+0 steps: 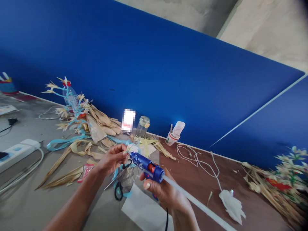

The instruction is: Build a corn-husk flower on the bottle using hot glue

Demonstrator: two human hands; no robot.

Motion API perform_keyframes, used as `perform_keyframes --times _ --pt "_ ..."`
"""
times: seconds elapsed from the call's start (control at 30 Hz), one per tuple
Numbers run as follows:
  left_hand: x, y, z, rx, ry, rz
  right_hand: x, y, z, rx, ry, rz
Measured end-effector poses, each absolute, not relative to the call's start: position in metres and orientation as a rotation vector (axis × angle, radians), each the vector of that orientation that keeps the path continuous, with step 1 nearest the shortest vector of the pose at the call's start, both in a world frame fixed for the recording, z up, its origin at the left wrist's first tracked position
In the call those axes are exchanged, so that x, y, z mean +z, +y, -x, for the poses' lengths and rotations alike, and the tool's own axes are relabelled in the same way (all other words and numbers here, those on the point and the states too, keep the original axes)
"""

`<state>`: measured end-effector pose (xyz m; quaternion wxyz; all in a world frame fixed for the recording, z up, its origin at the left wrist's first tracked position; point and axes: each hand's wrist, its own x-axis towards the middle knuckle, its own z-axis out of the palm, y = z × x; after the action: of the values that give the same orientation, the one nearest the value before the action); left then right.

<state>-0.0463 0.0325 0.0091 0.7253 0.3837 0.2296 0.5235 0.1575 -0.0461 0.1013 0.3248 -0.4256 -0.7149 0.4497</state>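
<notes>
A blue hot glue gun (146, 165) is gripped in my right hand (163, 189), its tip pointing left and away. A long translucent glue stick (192, 200) runs out of its back end toward the lower right. My left hand (114, 157) is closed in a pinch right at the nozzle. What its fingertips hold is small and partly hidden; something pale shows beside them. Below the hands lie black-handled scissors (118, 191) and a white sheet of paper (141, 207). Corn husk strips (64, 178) are spread left of my left hand.
Dried husks (103, 118) and a bottle (70, 96) with blue-wrapped husk flowers stand along the blue partition (154, 64). Behind my hands are a lidded jar (143, 125) and a paper cup (172, 138). A power strip (20, 152) lies left; a white cable (197, 160) and husk bundle (269, 189) right.
</notes>
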Motion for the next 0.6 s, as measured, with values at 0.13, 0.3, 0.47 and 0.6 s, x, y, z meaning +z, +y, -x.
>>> perform_keyframes --times 0.13,0.3,0.47,0.6 --pt "0.01 0.032 0.046 1.155 0.515 -0.849 0.099 -0.045 -0.156 1.17 -1.857 1.109" --pt "0.011 0.032 0.046 1.169 0.515 -0.815 0.098 -0.045 -0.155 1.18 -1.841 1.147" --pt "0.015 0.031 0.046 1.173 0.52 -0.769 0.095 -0.045 -0.156 1.178 -1.839 1.16" --pt "0.016 0.031 0.044 1.172 0.525 -0.711 0.09 -0.043 -0.157 1.176 -1.841 1.156"
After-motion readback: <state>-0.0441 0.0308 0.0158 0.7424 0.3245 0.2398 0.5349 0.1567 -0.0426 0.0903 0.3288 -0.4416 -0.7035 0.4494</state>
